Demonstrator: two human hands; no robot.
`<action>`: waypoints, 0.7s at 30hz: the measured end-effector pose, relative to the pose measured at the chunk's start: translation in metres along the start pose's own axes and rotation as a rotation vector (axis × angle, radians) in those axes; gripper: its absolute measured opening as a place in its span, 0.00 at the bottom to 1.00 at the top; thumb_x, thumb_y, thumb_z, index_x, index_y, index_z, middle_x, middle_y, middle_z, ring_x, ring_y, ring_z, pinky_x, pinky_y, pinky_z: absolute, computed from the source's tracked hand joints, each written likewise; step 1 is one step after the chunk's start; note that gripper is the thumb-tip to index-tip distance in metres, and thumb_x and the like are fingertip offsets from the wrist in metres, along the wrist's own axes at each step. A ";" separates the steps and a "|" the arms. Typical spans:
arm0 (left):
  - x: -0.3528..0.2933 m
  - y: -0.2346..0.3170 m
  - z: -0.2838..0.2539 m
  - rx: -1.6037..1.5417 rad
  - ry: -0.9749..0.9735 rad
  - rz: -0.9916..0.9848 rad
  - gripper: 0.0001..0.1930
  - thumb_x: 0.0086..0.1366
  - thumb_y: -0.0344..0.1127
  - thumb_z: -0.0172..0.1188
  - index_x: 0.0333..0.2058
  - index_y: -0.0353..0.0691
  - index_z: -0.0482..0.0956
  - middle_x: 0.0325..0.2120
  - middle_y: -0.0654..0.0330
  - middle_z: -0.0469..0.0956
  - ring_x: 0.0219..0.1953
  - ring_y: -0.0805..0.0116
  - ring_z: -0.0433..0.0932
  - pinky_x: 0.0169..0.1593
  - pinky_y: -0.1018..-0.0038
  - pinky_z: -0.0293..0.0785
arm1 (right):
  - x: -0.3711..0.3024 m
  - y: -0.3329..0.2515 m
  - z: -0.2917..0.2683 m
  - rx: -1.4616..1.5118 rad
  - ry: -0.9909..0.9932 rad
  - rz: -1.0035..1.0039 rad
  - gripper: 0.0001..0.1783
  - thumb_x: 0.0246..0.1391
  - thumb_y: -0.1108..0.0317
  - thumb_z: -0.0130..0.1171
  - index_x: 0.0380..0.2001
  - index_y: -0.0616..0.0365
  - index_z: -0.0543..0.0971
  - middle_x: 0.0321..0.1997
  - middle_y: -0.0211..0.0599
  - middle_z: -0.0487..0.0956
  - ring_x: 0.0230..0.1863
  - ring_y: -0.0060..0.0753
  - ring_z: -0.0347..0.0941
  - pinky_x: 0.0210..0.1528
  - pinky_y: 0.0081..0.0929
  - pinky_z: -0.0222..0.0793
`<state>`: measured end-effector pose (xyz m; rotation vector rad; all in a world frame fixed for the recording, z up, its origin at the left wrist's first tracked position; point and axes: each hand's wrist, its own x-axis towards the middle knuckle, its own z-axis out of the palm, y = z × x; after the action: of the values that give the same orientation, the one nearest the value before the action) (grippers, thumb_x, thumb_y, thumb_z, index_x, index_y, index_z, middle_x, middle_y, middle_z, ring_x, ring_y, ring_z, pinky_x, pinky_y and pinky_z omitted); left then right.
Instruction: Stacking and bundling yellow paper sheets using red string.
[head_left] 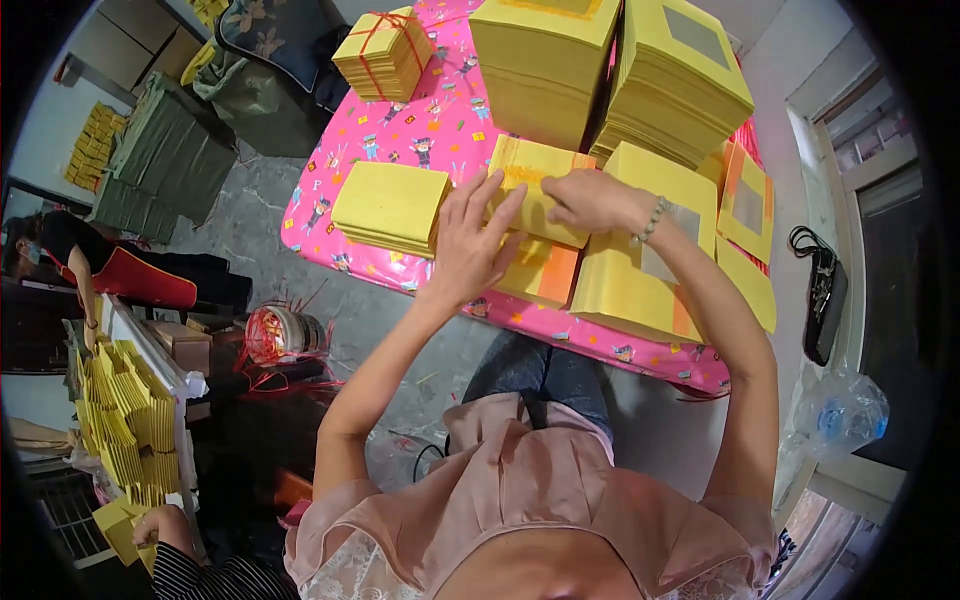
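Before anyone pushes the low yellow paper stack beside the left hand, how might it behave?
The paper stack would probably slide apart in layers, since no string shows around it. It seems unlikely to tip, being wider than tall.

Moderate indoor light seems to fall mainly from above: the top faces of the 2 tall yellow paper stacks (530, 75) look paler than their sides, and the gap between them sinks into shadow. The glossy pink cartoon-printed table cover (385, 268) shows soft sheen along its near edge. Glints mark the crumpled clear plastic (850, 410). The lower left is murky. Fisheye distortion bends the pale window frame (850, 185); black vignetting swallows all 4 corners.
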<state>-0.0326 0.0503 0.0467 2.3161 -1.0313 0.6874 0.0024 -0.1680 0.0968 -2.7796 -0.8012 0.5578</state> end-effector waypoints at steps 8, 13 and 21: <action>0.002 -0.005 0.043 -0.097 -0.229 -0.067 0.39 0.57 0.47 0.60 0.64 0.43 0.55 0.61 0.43 0.56 0.64 0.44 0.54 0.64 0.51 0.50 | 0.038 0.045 -0.017 -0.038 0.093 0.230 0.17 0.56 0.60 0.53 0.36 0.67 0.70 0.33 0.58 0.77 0.39 0.59 0.74 0.42 0.47 0.69; 0.014 -0.010 0.059 0.007 -0.288 -0.033 0.36 0.61 0.55 0.54 0.65 0.49 0.56 0.62 0.42 0.55 0.64 0.42 0.52 0.65 0.50 0.47 | 0.057 0.064 -0.004 -0.089 0.096 0.327 0.17 0.56 0.63 0.53 0.40 0.69 0.72 0.41 0.57 0.77 0.45 0.57 0.74 0.47 0.45 0.70; 0.014 -0.015 0.069 -0.014 -0.330 -0.050 0.34 0.63 0.56 0.51 0.64 0.50 0.58 0.61 0.41 0.56 0.64 0.42 0.52 0.66 0.50 0.45 | 0.076 0.064 0.001 -0.058 -0.019 0.347 0.16 0.56 0.65 0.53 0.42 0.68 0.74 0.47 0.55 0.76 0.51 0.55 0.72 0.52 0.43 0.68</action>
<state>0.0033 0.0086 0.0003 2.4870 -1.1084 0.2808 0.0916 -0.1804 0.0548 -2.9906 -0.3403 0.6255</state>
